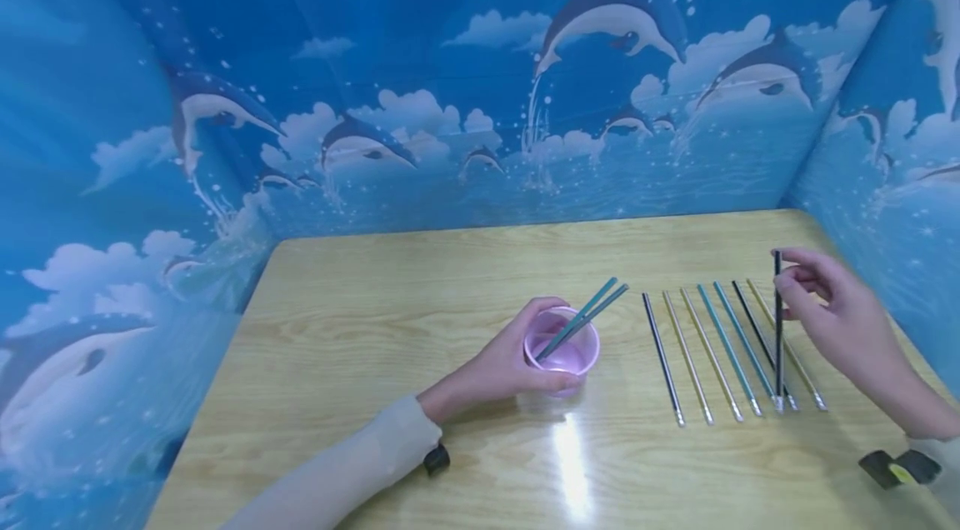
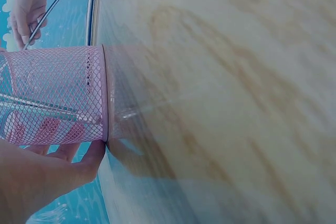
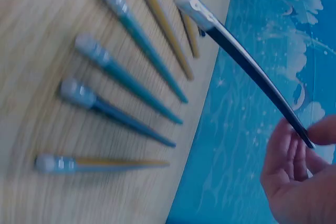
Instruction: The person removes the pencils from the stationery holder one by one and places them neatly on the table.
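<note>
My left hand [image 1: 517,353] grips a pink mesh pen cup [image 1: 591,351], fingers on the far side and thumb on the near side. The cup stands upright on the table, and two teal-looking pencils [image 1: 581,320] lean inside it toward the right. In my right hand [image 1: 847,322], a black pencil [image 1: 778,330] is pinched by its upper end between thumb and fingers, its white eraser end hanging down. The right wrist view shows this black pencil [image 3: 252,72] raised above the row. Below it lie gold pencils [image 1: 711,355], teal pencils [image 1: 730,347] and dark pencils [image 1: 663,359], erasers toward me.
The pencils lie side by side on a light wood table [image 1: 360,305], right of the cup. A blue dolphin-print cloth [image 1: 420,163] hangs around the back and sides. Light reflects off the tabletop in front of the cup.
</note>
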Motion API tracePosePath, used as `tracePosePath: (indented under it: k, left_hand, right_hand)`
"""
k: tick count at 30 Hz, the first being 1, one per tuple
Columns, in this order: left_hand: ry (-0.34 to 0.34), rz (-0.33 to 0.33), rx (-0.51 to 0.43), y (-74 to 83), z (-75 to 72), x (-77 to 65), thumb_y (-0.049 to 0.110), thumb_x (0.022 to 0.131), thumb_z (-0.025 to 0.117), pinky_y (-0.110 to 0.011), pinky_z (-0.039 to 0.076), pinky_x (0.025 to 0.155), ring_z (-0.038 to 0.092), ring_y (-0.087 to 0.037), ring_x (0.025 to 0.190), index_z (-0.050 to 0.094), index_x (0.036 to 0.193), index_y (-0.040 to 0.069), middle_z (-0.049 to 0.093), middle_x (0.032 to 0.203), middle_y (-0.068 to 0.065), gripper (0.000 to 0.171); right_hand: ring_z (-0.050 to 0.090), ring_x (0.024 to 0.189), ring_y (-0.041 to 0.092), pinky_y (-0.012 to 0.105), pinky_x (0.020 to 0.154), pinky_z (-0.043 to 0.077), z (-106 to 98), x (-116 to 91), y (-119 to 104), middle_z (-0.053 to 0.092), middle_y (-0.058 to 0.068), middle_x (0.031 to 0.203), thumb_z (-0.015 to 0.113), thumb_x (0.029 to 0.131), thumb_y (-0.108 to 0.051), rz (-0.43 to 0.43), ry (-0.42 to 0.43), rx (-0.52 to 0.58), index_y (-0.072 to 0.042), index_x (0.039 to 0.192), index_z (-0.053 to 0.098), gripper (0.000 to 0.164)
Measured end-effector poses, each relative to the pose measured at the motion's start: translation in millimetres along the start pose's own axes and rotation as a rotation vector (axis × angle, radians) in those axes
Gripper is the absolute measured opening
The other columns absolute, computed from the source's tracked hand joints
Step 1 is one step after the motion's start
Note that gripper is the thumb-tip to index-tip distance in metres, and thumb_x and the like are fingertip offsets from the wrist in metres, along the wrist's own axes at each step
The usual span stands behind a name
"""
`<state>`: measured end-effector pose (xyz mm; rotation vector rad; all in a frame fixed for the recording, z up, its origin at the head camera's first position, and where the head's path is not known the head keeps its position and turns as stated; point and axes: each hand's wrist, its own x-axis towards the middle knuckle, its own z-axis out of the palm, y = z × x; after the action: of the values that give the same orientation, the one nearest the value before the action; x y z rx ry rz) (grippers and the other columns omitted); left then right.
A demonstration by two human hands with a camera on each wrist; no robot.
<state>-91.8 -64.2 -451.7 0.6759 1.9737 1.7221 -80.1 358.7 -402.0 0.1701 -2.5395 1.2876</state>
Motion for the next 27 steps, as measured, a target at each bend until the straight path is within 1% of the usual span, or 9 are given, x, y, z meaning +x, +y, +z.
tracePosePath:
  k: [3,6,9,12,15,17,20,23,27]
  left_hand:
    - [0.003,-0.003,-0.003,0.4,0.5,-0.5,0.017,0.084,0.097,-0.037,0.056,0.107,0.056,-0.014,0.138,0.044,0.158,0.034,0.06,0.148,0.005,0.092]
    - [0.0,-0.002,-0.002,0.1,0.8,-0.1,0.018,0.084,0.097,-0.038,0.057,0.107,0.056,-0.014,0.138,0.044,0.158,0.035,0.06,0.148,0.005,0.093]
    - [-0.002,-0.001,-0.001,0.2,0.7,0.3,0.019,0.084,0.097,-0.038,0.057,0.107,0.057,-0.015,0.137,0.044,0.158,0.037,0.06,0.148,0.005,0.093]
    - [-0.003,0.0,-0.004,0.3,0.2,0.3,0.019,0.084,0.097,-0.039,0.056,0.108,0.057,-0.014,0.137,0.044,0.156,0.039,0.06,0.148,0.005,0.092]
    - [-0.003,0.002,-0.007,0.4,-0.7,0.0,0.017,0.084,0.097,-0.039,0.056,0.109,0.056,-0.014,0.138,0.044,0.156,0.038,0.06,0.148,0.005,0.092]
    - [-0.006,0.003,-0.009,0.5,-0.8,0.1,0.017,0.084,0.097,-0.039,0.056,0.109,0.056,-0.014,0.138,0.044,0.156,0.038,0.06,0.149,0.005,0.092]
    - [-0.006,0.0,-0.006,1.0,-1.0,0.1,0.017,0.084,0.097,-0.039,0.056,0.109,0.056,-0.013,0.138,0.044,0.156,0.039,0.06,0.148,0.005,0.092]
    - [-0.007,0.0,-0.005,2.4,-0.9,-0.2,0.017,0.085,0.097,-0.039,0.056,0.109,0.056,-0.013,0.138,0.043,0.157,0.036,0.06,0.148,0.005,0.092]
    - [-0.011,0.002,-0.008,3.6,-0.6,-0.4,0.017,0.085,0.097,-0.04,0.056,0.109,0.056,-0.014,0.138,0.042,0.16,0.029,0.06,0.148,0.005,0.093]
  right_hand:
    - [0.06,0.086,-0.011,0.014,0.064,0.058,-6.3,5.6,10.0,0.061,-0.021,0.1,0.058,0.111,-0.003,0.027,-0.053,-0.063,0.014,0.149,0.049,0.043]
    - [0.061,0.082,-0.011,0.016,0.06,0.058,-12.1,10.3,22.3,0.063,-0.019,0.097,0.06,0.111,-0.004,0.048,-0.084,-0.104,0.013,0.148,0.051,0.042]
    - [0.061,0.076,-0.008,0.02,0.056,0.057,-17.1,14.9,34.4,0.069,0.002,0.098,0.061,0.111,-0.005,0.055,-0.115,-0.172,0.012,0.146,0.055,0.04]
    - [0.06,0.072,-0.005,0.024,0.053,0.055,-20.4,20.4,45.4,0.069,0.025,0.103,0.06,0.111,-0.007,0.06,-0.161,-0.258,0.013,0.144,0.056,0.039]
    - [0.066,0.075,0.009,0.026,0.053,0.053,-21.3,26.5,57.2,0.068,0.035,0.106,0.06,0.111,-0.007,0.071,-0.205,-0.326,0.014,0.142,0.056,0.038]
    - [0.072,0.079,0.027,0.026,0.055,0.053,-22.3,29.2,64.9,0.067,0.038,0.109,0.061,0.111,-0.006,0.085,-0.229,-0.35,0.015,0.142,0.056,0.038]
    - [0.071,0.091,0.052,0.024,0.058,0.052,-24.7,31.9,74.7,0.068,0.039,0.112,0.063,0.109,-0.006,0.104,-0.269,-0.358,0.015,0.142,0.056,0.039]
    - [0.07,0.096,0.052,0.025,0.062,0.052,-26.5,35.1,81.7,0.071,0.037,0.113,0.063,0.108,-0.008,0.118,-0.297,-0.378,0.015,0.141,0.057,0.04]
    - [0.071,0.094,0.051,0.037,0.069,0.054,-26.9,40.2,88.2,0.073,0.035,0.109,0.064,0.106,-0.008,0.114,-0.312,-0.408,0.015,0.136,0.061,0.037]
